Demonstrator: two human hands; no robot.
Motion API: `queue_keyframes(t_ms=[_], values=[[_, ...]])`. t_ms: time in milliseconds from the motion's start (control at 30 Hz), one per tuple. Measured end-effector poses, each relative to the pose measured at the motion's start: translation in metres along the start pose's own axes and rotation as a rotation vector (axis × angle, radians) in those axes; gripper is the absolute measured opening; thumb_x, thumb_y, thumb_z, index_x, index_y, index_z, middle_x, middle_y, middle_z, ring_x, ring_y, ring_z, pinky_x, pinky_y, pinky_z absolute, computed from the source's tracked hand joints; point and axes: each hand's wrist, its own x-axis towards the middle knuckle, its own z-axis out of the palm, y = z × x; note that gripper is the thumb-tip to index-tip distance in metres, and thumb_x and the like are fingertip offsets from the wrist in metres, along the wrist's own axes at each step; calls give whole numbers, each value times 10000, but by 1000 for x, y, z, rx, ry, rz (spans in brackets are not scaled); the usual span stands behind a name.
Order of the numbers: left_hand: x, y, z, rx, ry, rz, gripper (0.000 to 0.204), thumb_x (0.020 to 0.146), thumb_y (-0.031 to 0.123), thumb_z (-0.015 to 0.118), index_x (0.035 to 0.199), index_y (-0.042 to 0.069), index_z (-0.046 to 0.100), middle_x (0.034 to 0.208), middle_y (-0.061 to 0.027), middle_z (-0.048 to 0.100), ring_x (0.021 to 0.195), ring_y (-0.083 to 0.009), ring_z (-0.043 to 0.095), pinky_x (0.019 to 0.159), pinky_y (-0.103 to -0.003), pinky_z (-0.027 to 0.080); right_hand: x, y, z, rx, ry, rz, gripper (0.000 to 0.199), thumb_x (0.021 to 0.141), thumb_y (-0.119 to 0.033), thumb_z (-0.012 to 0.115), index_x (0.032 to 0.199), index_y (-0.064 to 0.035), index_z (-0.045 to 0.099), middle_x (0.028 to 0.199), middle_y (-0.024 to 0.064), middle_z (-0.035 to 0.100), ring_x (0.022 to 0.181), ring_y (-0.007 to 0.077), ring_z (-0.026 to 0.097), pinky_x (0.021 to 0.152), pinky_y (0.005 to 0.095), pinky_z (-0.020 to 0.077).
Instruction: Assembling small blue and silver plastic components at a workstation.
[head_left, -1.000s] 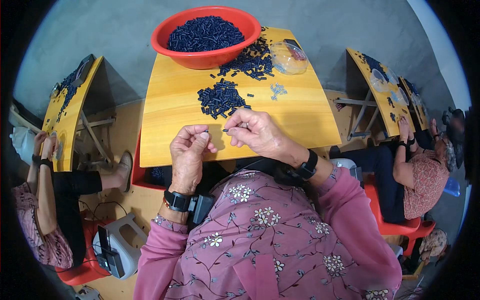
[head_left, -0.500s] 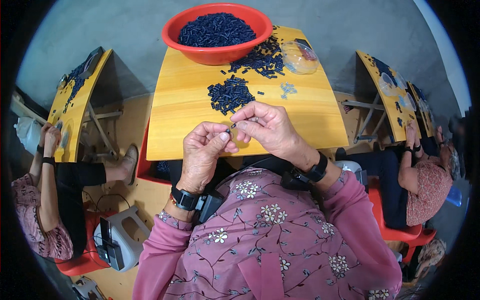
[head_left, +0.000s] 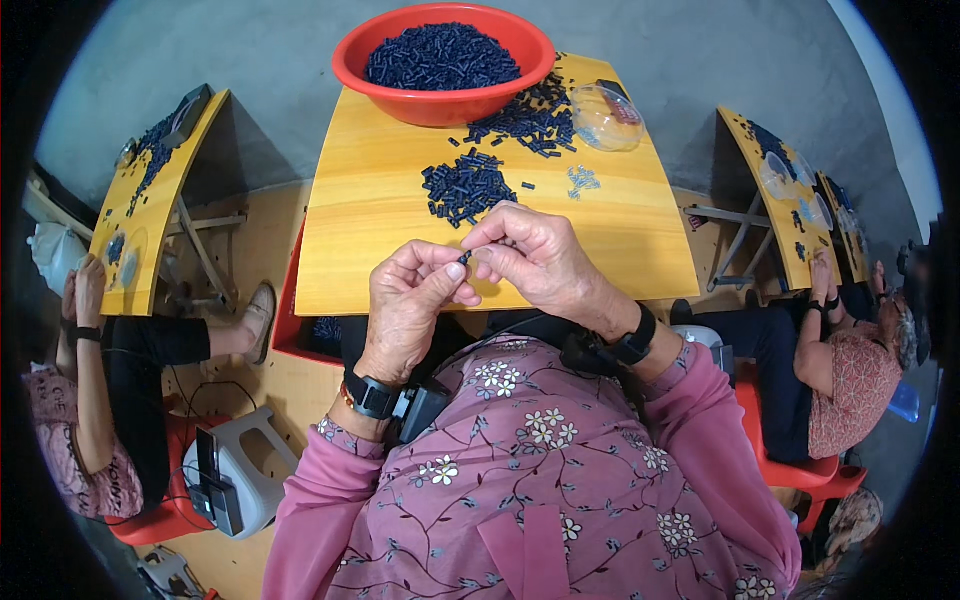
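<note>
My left hand [head_left: 413,290] pinches a small dark tube-like piece [head_left: 464,257] between thumb and forefinger, just over the near edge of the yellow table [head_left: 380,190]. Against the end of that piece, the fingertips of my right hand [head_left: 535,258] are closed; what they hold is too small and too covered to make out. Beyond my hands lies a pile of dark blue short tubes [head_left: 467,188]. A little heap of small clear or silvery bits [head_left: 582,181] sits to its right.
A red basin [head_left: 350,75] full of the same tubes stands at the table's far end. Next to it are more loose tubes [head_left: 535,120] and a clear plastic bowl [head_left: 607,120]. Other people work at a left table [head_left: 185,165] and right tables [head_left: 760,200].
My two hands' fingertips have come closer together, and the right fingers now meet the dark piece. The view has shifted slightly.
</note>
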Motion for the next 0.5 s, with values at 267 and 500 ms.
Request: queue_keyframes(t_ms=[267,500], values=[[1,0,0,-16,2,-37,88,937,65,629,988,-5,612,888,-100,675,695,-145,655,676,-317,591,6,3,-5,-190,-56,-183,139,843,81,581,936,3,651,816,82,573,711,163,605,629,274,513],[0,-4,-2,-116,-22,-55,79,929,54,635,979,-5,617,874,-99,673,693,-149,662,657,-319,597,4,6,-3,-220,-61,-224,189,774,107,566,915,10,647,813,107,586,711,223,604,638,321,512]])
